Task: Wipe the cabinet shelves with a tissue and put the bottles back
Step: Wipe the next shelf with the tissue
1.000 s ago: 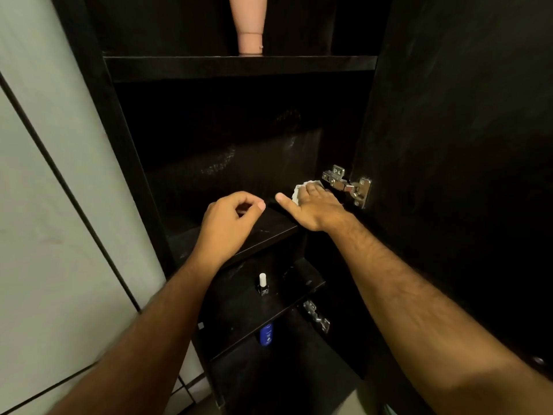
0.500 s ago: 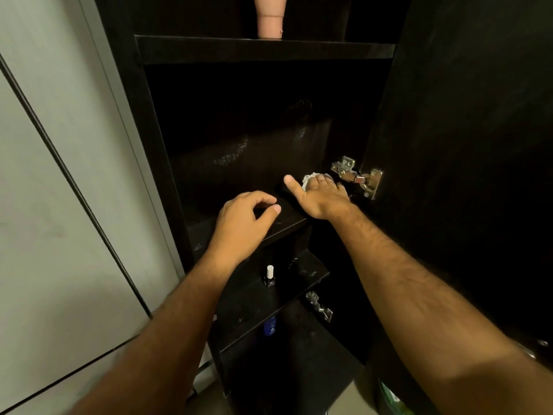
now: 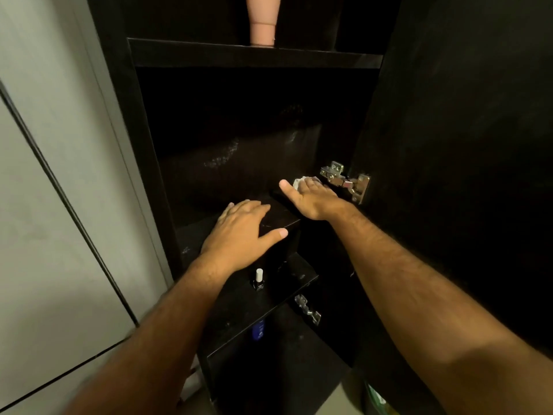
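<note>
— Presently, what are the hands doing at the cabinet [image 3: 125, 121]?

— The right hand [image 3: 311, 199] is lying palm down at the back right of the middle shelf [image 3: 287, 218], fingers straight, pressing a white tissue [image 3: 298, 183] flat against the board. The tissue is showing just past the fingertips, near the metal hinge [image 3: 345, 181] on the open door [image 3: 466, 145]. The left hand [image 3: 242, 235] is resting flat on the front of the same shelf, fingers relaxed and spread, gripping nothing.

— And the bottles?

— A pink bottle [image 3: 262, 20] is standing on the upper shelf [image 3: 254, 56], its top cut off by the frame. A small dark bottle with a white cap [image 3: 258, 280] is standing upright on the lower shelf [image 3: 287, 283], just below the left wrist. A blue bottle [image 3: 258, 330] is showing beneath that shelf, partly hidden. A second hinge [image 3: 307, 310] is sitting lower on the right.
</note>
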A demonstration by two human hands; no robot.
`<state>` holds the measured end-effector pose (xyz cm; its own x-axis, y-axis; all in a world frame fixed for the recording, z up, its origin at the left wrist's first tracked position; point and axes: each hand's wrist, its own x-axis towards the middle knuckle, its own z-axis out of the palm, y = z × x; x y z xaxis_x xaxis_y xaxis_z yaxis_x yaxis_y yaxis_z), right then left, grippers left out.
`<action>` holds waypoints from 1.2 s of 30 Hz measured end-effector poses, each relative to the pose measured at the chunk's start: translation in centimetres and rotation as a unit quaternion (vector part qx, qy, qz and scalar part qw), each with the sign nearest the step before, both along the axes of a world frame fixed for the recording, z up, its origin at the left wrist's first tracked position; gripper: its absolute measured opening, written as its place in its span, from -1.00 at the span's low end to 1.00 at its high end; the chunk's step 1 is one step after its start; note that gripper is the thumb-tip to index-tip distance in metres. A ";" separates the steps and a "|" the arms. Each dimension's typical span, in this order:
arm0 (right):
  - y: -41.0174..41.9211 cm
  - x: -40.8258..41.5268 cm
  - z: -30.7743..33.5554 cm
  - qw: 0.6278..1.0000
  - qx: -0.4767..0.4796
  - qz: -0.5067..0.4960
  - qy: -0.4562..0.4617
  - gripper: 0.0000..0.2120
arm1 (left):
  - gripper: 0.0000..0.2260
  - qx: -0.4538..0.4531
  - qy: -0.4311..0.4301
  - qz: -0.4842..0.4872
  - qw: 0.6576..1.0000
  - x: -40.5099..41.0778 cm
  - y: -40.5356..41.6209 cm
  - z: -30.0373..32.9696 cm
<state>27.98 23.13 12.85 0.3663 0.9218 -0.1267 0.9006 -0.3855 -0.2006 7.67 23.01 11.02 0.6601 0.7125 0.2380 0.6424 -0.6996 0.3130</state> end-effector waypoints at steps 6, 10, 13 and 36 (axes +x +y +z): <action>-3.9 -0.4 -1.3 0.998 0.047 -0.026 -0.031 -0.08 | -0.29 -0.007 -0.014 0.010 1.000 0.0 0.4 -0.3; -4.3 -0.5 -1.3 0.998 0.035 -0.019 -0.046 -0.05 | -0.27 -0.016 -0.016 0.007 1.000 0.1 0.2 -0.3; -3.0 -0.4 -0.2 1.000 0.011 0.002 -0.021 -0.10 | -0.26 -0.014 -0.009 0.008 1.000 0.2 0.2 -0.1; -6.9 -0.1 -0.6 0.993 0.024 0.116 -0.012 -0.29 | -0.17 -0.079 -0.166 0.015 0.983 -0.3 -0.3 0.3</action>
